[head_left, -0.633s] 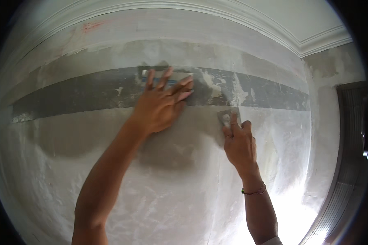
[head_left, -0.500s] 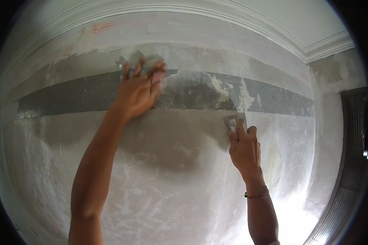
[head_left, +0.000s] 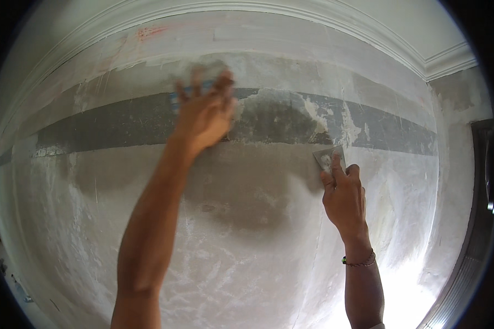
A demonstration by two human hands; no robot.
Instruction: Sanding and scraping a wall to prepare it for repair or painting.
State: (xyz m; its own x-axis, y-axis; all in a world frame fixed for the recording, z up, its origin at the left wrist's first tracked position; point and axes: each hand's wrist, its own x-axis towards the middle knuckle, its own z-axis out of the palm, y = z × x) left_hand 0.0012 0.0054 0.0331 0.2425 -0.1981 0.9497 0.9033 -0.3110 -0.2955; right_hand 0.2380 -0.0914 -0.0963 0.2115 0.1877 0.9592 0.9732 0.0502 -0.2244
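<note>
My left hand (head_left: 206, 112) is raised against the wall, fingers spread and smeared by motion. Beneath those fingers a flat blue-and-white piece (head_left: 174, 101) shows in part; its kind I cannot make out. Lower and to the right, my right hand (head_left: 346, 194) grips a putty knife (head_left: 327, 157), the index finger stretched along its blade. White smears mark this blade, which lies at the lower edge of a dark grey band (head_left: 93, 126) running across the plastered wall (head_left: 230, 247). Pale, uneven patches (head_left: 318, 112) break the band between my hands.
White cornice moulding (head_left: 368, 35) runs along the top of the wall under the ceiling and turns at the right corner. Past that corner stands a dark ribbed frame (head_left: 477, 181). Strong light falls on the wall's lower right. Small blurred items lie at the far lower left.
The whole view has shifted, so wall and arms appear farther right. My left hand has moved slightly over the wall with the blue-and-white piece. The putty knife stays near the same spot.
</note>
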